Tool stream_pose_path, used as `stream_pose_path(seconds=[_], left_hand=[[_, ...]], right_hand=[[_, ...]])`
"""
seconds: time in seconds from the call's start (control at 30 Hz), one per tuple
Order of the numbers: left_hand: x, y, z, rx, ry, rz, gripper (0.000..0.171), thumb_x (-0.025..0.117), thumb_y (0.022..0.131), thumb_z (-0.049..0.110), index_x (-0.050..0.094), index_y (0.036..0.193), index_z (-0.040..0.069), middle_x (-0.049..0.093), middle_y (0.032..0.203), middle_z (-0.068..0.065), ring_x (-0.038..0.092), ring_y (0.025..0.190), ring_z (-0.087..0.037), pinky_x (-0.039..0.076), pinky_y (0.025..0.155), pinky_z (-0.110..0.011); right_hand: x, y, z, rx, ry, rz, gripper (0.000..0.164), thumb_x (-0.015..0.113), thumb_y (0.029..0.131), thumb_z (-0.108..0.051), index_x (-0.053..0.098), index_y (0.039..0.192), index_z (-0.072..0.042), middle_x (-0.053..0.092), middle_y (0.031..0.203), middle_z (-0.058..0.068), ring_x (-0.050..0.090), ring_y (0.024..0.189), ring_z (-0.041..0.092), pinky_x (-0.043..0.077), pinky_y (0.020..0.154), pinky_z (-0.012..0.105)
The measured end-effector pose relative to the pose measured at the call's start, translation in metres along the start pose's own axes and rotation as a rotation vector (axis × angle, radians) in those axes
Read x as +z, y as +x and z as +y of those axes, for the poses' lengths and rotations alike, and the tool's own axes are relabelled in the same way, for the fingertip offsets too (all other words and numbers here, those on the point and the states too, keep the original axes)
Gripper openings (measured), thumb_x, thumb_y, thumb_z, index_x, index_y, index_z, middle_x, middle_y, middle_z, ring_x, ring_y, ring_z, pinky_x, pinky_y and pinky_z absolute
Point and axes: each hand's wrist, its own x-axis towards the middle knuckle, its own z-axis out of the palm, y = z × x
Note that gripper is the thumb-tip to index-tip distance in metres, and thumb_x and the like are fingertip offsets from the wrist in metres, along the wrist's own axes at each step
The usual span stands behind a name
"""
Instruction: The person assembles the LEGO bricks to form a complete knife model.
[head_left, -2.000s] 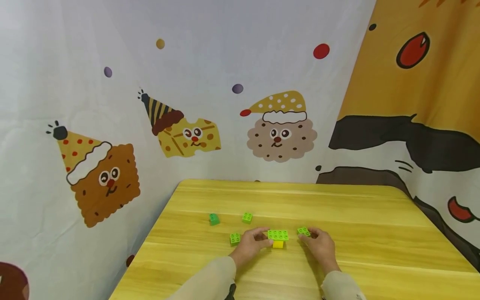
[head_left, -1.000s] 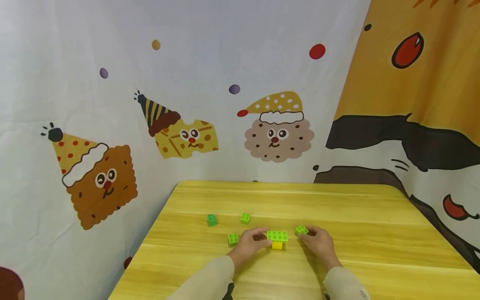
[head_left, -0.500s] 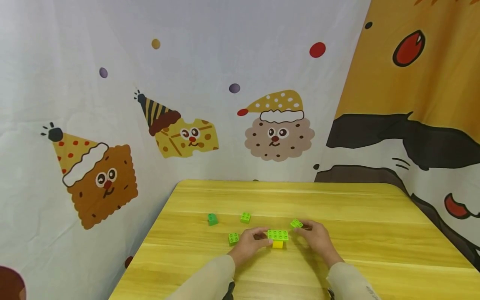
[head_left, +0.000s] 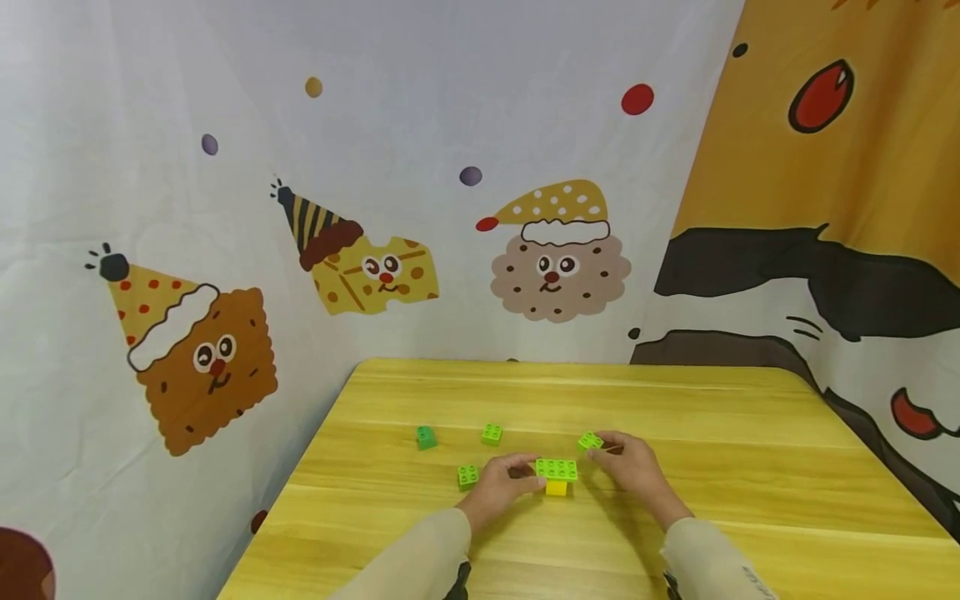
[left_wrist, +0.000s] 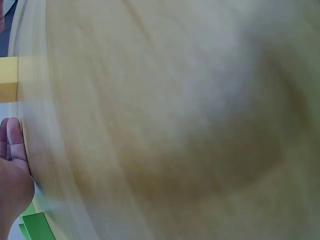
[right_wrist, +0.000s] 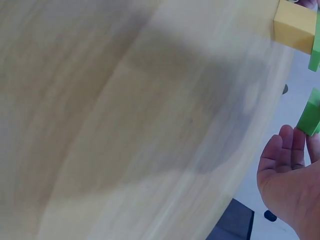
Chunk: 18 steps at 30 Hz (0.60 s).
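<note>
A long lime-green toy brick (head_left: 557,469) sits on top of a yellow brick (head_left: 557,488) on the table. My left hand (head_left: 498,488) holds the left end of the long brick between thumb and fingers. Behind and to the right of this stack, my right hand (head_left: 639,469) pinches a small square lime-green brick (head_left: 589,442) by its right side, studs up. In the right wrist view the small green brick (right_wrist: 310,114) shows at the fingertips, apart from the yellow brick (right_wrist: 295,26). The left wrist view catches the yellow brick (left_wrist: 7,80) beyond my left fingers.
A lime-green brick (head_left: 468,477) lies just left of my left hand. Farther back are another lime-green brick (head_left: 492,434) and a darker green brick (head_left: 426,437) with a sloped side. The wooden table (head_left: 675,400) meets a cartoon-printed cloth (head_left: 420,133) behind it.
My right hand has moved left and away from me with the small lime-green brick, closer to the stack's far right corner. The left hand and the stack stay in place.
</note>
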Motion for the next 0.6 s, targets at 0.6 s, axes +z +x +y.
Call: stream_pose_path(seconds=[0.6], left_hand=[[0.000, 0.002, -0.002, 0.007, 0.025, 0.004, 0.045, 0.077, 0.089, 0.025, 0.066, 0.130, 0.012, 0.064, 0.102, 0.003, 0.058, 0.093, -0.013, 0.052, 0.078, -0.031]], right_hand=[[-0.004, 0.011, -0.013, -0.125, -0.036, -0.089, 0.041, 0.075, 0.091, -0.025, 0.067, 0.126, -0.005, 0.066, 0.116, 0.007, 0.062, 0.101, 0.023, 0.053, 0.084, 0.043]])
